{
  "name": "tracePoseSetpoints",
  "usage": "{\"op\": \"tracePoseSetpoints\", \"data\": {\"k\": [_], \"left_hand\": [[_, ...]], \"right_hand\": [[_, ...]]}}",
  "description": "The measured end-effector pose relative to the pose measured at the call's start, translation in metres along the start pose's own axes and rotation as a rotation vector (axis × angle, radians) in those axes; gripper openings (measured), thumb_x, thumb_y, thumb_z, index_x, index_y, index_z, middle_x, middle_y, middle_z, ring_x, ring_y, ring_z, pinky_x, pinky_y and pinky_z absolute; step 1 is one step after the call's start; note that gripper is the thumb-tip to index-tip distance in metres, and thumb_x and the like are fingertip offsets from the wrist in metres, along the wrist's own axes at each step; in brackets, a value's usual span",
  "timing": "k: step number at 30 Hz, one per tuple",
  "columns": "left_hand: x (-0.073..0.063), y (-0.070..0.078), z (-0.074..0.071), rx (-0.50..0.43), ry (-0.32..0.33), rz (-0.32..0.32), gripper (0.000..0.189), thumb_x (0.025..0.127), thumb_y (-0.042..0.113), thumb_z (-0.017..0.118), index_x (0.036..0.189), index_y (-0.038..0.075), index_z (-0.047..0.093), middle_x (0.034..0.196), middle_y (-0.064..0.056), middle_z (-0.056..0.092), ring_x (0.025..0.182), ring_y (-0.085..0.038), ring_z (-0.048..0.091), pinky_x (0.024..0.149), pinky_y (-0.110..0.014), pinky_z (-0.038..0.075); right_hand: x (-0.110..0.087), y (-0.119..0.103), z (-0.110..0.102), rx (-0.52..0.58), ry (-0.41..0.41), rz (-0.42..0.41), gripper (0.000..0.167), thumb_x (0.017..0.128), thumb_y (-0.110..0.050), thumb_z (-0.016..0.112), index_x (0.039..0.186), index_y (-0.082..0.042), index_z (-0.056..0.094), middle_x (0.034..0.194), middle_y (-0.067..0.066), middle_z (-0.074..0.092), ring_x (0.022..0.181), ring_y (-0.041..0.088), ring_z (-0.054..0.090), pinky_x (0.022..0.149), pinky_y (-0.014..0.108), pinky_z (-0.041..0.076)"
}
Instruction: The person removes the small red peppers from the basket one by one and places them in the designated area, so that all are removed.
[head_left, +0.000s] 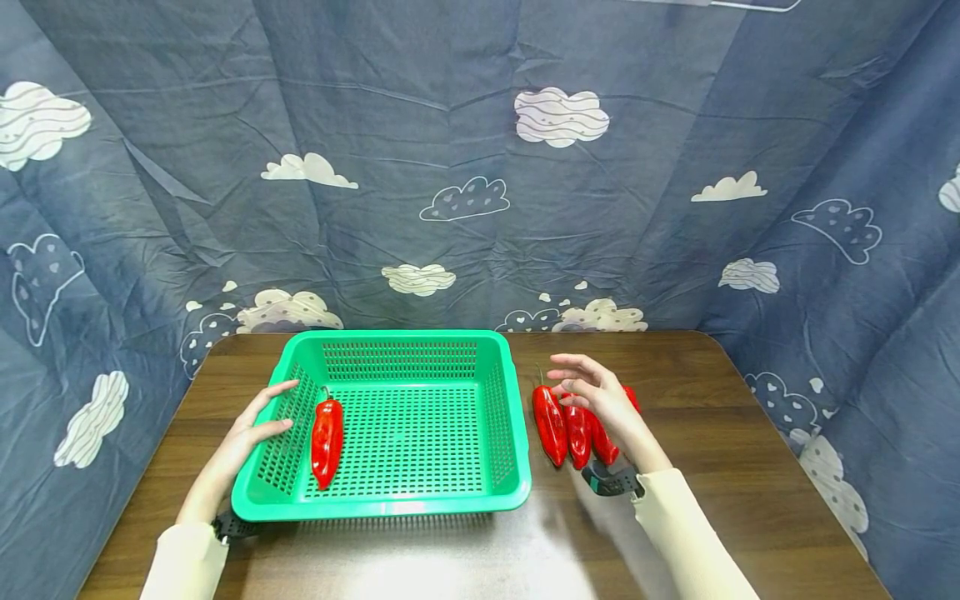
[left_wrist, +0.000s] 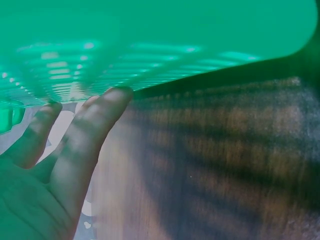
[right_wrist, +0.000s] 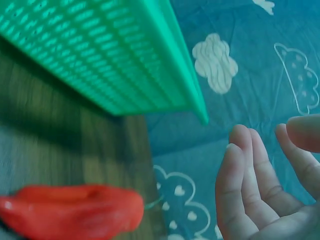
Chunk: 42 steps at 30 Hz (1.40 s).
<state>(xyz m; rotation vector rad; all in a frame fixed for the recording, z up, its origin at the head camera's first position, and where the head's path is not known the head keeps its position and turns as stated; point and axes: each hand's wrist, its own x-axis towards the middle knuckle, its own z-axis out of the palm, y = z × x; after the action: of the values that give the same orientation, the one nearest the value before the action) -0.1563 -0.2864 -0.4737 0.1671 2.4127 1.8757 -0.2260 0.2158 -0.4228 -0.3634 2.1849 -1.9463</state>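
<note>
A green plastic basket with slotted walls stands on the table, one red pepper lying upright-stem-away at its left side. My left hand is at the basket's left wall, fingers and thumb spread. In the left wrist view, its fingertips reach right up to the slotted wall from outside. To the right of the basket, several more red peppers lie side by side. My right hand hovers over them with loosely bent fingers, holding nothing and partly hiding them. The right wrist view shows one pepper below the hand.
The brown wooden table extends past the peppers on the right. Behind it hangs a dark blue curtain with white cloud prints, which also runs along both sides. Light glares off the table's front.
</note>
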Motion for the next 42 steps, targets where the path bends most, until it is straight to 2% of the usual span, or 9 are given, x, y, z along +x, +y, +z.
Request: {"op": "tracePoseSetpoints", "data": {"k": [3, 7, 14, 18, 21, 23, 28, 36, 42], "left_hand": [[0.000, 0.000, 0.000, 0.006, 0.004, 0.016, 0.057, 0.094, 0.009, 0.053, 0.147, 0.011, 0.034, 0.155, -0.016, 0.016, 0.138, -0.039, 0.010, 0.100, -0.065, 0.015], [0.000, 0.000, 0.000, -0.004, 0.003, 0.006, 0.057, 0.094, 0.009, 0.053, 0.148, 0.011, 0.033, 0.155, -0.016, 0.015, 0.137, -0.039, 0.010, 0.100, -0.064, 0.016], [-0.001, 0.002, 0.001, -0.018, -0.004, -0.010, 0.057, 0.095, 0.009, 0.052, 0.148, 0.013, 0.031, 0.156, -0.015, 0.013, 0.136, -0.039, 0.012, 0.099, -0.059, 0.020], [-0.001, 0.003, 0.001, -0.014, -0.007, -0.028, 0.057, 0.096, 0.011, 0.051, 0.149, 0.015, 0.031, 0.156, -0.014, 0.013, 0.132, -0.033, 0.023, 0.096, -0.045, 0.032], [-0.002, 0.003, 0.001, -0.015, -0.010, -0.038, 0.057, 0.097, 0.013, 0.051, 0.150, 0.016, 0.030, 0.155, -0.013, 0.014, 0.126, -0.025, 0.031, 0.089, -0.031, 0.040], [-0.002, 0.003, 0.001, -0.023, -0.013, -0.044, 0.057, 0.097, 0.014, 0.051, 0.150, 0.017, 0.030, 0.155, -0.013, 0.013, 0.123, -0.022, 0.033, 0.085, -0.027, 0.043], [-0.002, 0.003, 0.001, -0.017, -0.012, -0.040, 0.057, 0.097, 0.013, 0.051, 0.150, 0.016, 0.030, 0.155, -0.013, 0.012, 0.128, -0.028, 0.027, 0.090, -0.035, 0.038], [-0.001, 0.004, 0.001, -0.022, -0.011, -0.041, 0.058, 0.096, 0.013, 0.052, 0.149, 0.015, 0.030, 0.156, -0.013, 0.012, 0.135, -0.035, 0.015, 0.098, -0.053, 0.027], [-0.001, 0.003, 0.001, 0.006, -0.003, -0.043, 0.057, 0.096, 0.013, 0.052, 0.149, 0.015, 0.030, 0.155, -0.013, 0.014, 0.131, -0.033, 0.024, 0.093, -0.040, 0.036]], "right_hand": [[0.004, -0.005, 0.008, 0.001, -0.042, -0.018, 0.039, 0.093, 0.001, 0.049, 0.132, 0.006, 0.047, 0.119, 0.025, 0.057, 0.095, 0.030, 0.063, 0.087, 0.048, 0.049], [0.009, -0.011, 0.020, -0.006, -0.083, -0.041, 0.040, 0.092, -0.001, 0.050, 0.131, 0.006, 0.048, 0.118, 0.022, 0.059, 0.095, 0.028, 0.064, 0.084, 0.046, 0.050], [0.019, -0.019, 0.041, 0.028, -0.142, -0.066, 0.038, 0.092, 0.000, 0.050, 0.130, 0.007, 0.049, 0.118, 0.035, 0.054, 0.098, 0.045, 0.060, 0.084, 0.052, 0.049], [0.024, -0.024, 0.053, 0.022, -0.163, -0.052, 0.038, 0.092, -0.001, 0.050, 0.129, 0.007, 0.049, 0.118, 0.030, 0.056, 0.100, 0.048, 0.057, 0.083, 0.049, 0.050], [0.026, -0.028, 0.061, 0.011, -0.182, -0.041, 0.039, 0.092, -0.002, 0.051, 0.130, 0.007, 0.049, 0.117, 0.024, 0.059, 0.099, 0.041, 0.060, 0.084, 0.046, 0.050], [0.027, -0.029, 0.066, 0.007, -0.194, -0.033, 0.039, 0.092, -0.002, 0.050, 0.130, 0.006, 0.049, 0.117, 0.022, 0.059, 0.099, 0.037, 0.061, 0.084, 0.047, 0.049], [0.031, -0.030, 0.078, 0.011, -0.219, -0.015, 0.038, 0.092, -0.001, 0.049, 0.130, 0.003, 0.051, 0.117, 0.020, 0.060, 0.097, 0.033, 0.062, 0.086, 0.051, 0.048], [0.039, -0.029, 0.097, 0.014, -0.262, -0.025, 0.037, 0.094, -0.001, 0.047, 0.130, 0.006, 0.051, 0.114, 0.019, 0.062, 0.092, 0.025, 0.064, 0.084, 0.051, 0.049], [0.046, -0.026, 0.114, 0.023, -0.285, -0.024, 0.037, 0.092, -0.002, 0.047, 0.128, 0.005, 0.052, 0.112, 0.018, 0.062, 0.090, 0.024, 0.065, 0.083, 0.051, 0.049]]}}
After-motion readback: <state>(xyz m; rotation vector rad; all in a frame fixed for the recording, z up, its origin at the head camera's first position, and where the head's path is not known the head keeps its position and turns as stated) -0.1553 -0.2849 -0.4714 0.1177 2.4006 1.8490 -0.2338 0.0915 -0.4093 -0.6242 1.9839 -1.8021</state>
